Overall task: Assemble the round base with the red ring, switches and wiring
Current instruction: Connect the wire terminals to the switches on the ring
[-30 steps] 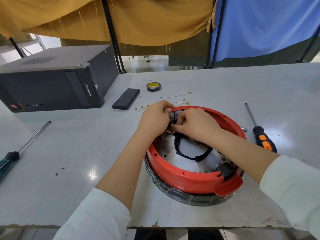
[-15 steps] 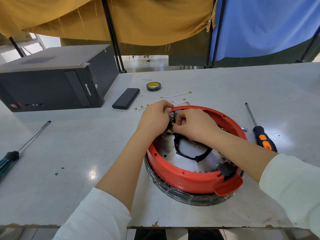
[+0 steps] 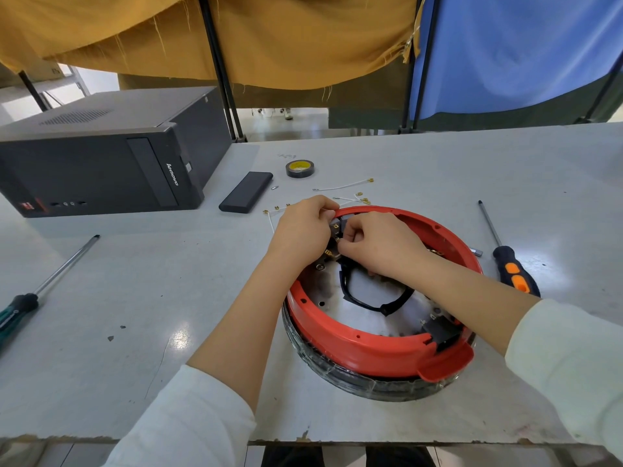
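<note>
Base [image 3: 354,379]: near table edge, red ring [image 3: 337,335] seated on top. Switch [image 3: 345,221]: far rim, pinched by left hand [image 3: 303,230] and right hand [image 3: 381,246], both clenched. Spare wires [image 3: 340,187]: beyond. Risk: forcing bends brass terminals.
</note>
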### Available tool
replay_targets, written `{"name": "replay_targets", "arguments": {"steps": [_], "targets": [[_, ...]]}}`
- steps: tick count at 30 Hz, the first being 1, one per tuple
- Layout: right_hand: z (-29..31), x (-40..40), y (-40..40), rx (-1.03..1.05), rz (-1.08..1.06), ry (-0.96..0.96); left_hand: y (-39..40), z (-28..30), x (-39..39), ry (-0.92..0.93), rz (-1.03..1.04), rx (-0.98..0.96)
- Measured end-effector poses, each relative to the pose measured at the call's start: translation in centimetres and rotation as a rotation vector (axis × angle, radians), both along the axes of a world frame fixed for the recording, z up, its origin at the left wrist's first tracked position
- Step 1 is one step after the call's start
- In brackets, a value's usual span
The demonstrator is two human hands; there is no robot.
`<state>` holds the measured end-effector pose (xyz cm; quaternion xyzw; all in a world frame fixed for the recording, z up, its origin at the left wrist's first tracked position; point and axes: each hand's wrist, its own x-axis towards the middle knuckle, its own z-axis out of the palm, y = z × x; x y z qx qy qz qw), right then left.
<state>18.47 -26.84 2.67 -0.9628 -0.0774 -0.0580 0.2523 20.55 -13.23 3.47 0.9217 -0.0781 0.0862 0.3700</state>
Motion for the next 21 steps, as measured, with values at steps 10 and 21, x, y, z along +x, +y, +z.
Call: {"name": "replay_targets", "arguments": {"steps": [10, 21], "targets": [[-0.01, 0.03, -0.04, 0.006, 0.019, 0.008, -0.03, 0.07, -0.09, -0.003, 0.0, -0.001], [0.14, 0.02, -0.1, -0.035, 0.044, 0.006, -0.02, 0.27, -0.3, -0.003, 0.003, -0.005]]}}
